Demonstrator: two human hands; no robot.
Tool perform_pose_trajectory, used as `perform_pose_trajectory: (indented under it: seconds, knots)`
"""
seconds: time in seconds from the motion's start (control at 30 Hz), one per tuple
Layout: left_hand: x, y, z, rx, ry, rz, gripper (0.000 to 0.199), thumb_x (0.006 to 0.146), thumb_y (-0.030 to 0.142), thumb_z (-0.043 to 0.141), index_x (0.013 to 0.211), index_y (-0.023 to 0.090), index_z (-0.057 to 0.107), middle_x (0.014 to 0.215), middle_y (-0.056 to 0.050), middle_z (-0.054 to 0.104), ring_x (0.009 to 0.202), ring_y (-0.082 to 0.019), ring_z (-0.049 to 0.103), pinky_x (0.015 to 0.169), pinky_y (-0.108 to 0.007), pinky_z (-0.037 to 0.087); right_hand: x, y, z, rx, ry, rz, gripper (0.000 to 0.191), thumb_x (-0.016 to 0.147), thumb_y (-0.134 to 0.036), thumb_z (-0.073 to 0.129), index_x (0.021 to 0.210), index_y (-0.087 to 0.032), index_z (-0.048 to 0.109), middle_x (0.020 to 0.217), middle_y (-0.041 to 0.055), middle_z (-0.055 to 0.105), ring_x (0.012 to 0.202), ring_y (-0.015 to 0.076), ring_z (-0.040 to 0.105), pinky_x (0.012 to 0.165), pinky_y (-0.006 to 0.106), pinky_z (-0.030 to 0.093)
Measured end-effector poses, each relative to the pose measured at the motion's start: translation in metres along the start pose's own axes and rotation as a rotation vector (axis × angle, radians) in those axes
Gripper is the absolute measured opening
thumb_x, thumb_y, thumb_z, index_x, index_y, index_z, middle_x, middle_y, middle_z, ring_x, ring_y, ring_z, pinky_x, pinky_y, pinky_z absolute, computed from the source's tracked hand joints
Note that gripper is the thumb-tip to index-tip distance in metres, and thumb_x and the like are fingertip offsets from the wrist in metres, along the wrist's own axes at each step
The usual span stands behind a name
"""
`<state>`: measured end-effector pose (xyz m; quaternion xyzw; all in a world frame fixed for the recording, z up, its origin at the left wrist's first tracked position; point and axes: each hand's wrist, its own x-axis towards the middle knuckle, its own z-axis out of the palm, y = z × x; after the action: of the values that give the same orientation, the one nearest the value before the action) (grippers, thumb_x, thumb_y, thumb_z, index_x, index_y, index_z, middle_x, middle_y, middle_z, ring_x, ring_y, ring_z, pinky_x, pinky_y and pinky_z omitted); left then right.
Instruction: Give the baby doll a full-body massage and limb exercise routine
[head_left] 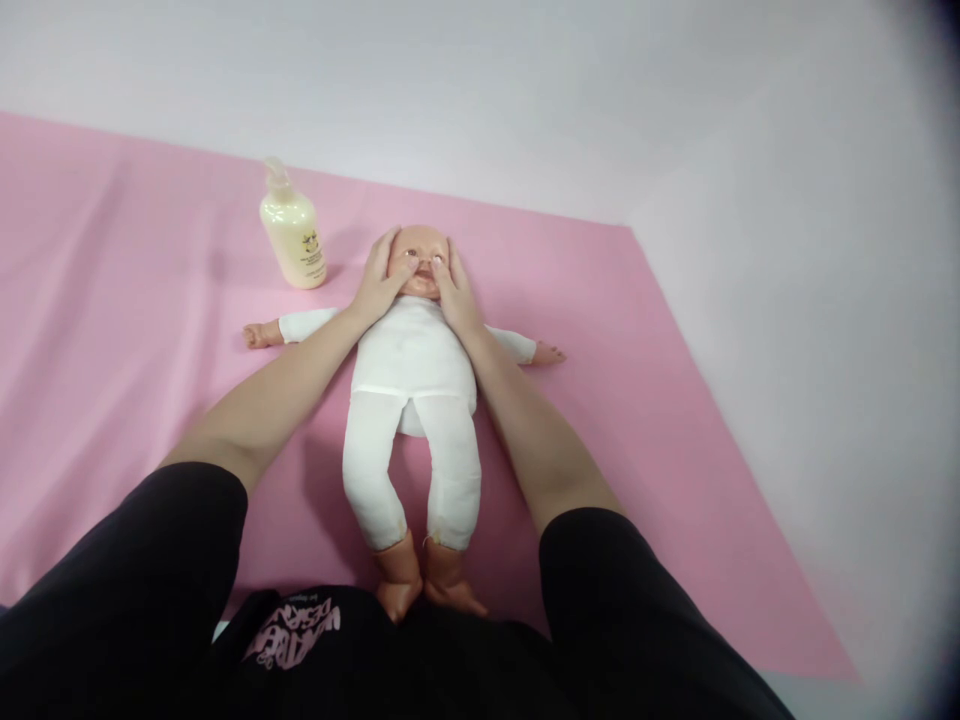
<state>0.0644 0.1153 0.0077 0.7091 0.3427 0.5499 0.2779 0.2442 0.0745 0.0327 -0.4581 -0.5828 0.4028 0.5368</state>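
Note:
A baby doll (414,350) with a white cloth body lies on its back, head away from me, arms spread and feet near my shirt. My left hand (381,278) cups the left side of its head, the thumb resting beside the nose. On the other side my right hand (454,285) lies along the cheek, its thumb also on the face by the nose. Both hands hold the head between them, with the doll's eyes and mouth partly showing between the thumbs.
A pump bottle (295,235) of pale yellow liquid stands left of the doll's head, beyond its outstretched arm. The pink cloth (637,420) under everything has creases at the left. A pale surface (787,300) borders it at the back and right.

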Motion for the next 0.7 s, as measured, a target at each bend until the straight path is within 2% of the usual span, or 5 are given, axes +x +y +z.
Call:
perform_pose_trajectory:
  seconds: [0.27, 0.47, 0.7]
  knots:
    - [0.000, -0.002, 0.001, 0.016, -0.003, -0.004, 0.090, 0.091, 0.087, 0.052, 0.157, 0.026, 0.047, 0.168, -0.015, 0.044, 0.162, -0.033, 0.033, 0.135, -0.048, 0.021, 0.008, 0.015, -0.003, 0.039, 0.017, -0.046, 0.086, 0.102, -0.080, 0.035, 0.169, -0.026, 0.033, 0.173, 0.0016, 0.038, 0.168, 0.0219, 0.024, 0.139, 0.041, 0.015]
    - [0.001, 0.001, 0.001, -0.003, 0.011, -0.027, 0.090, 0.091, 0.089, 0.048, 0.155, 0.026, 0.050, 0.167, -0.015, 0.046, 0.162, -0.034, 0.033, 0.136, -0.049, 0.020, 0.013, 0.023, -0.007, 0.037, 0.033, -0.086, 0.079, 0.105, -0.072, 0.034, 0.164, -0.021, 0.043, 0.170, 0.0050, 0.043, 0.166, 0.0230, 0.029, 0.139, 0.043, 0.017]
    - [0.005, -0.012, 0.001, -0.058, 0.054, -0.073, 0.085, 0.095, 0.089, 0.041, 0.150, 0.026, 0.055, 0.164, -0.012, 0.051, 0.159, -0.029, 0.040, 0.135, -0.044, 0.025, 0.014, 0.025, -0.008, 0.034, 0.049, -0.088, 0.072, 0.105, -0.072, 0.034, 0.158, -0.026, 0.049, 0.168, 0.0033, 0.048, 0.162, 0.0202, 0.036, 0.140, 0.042, 0.020]
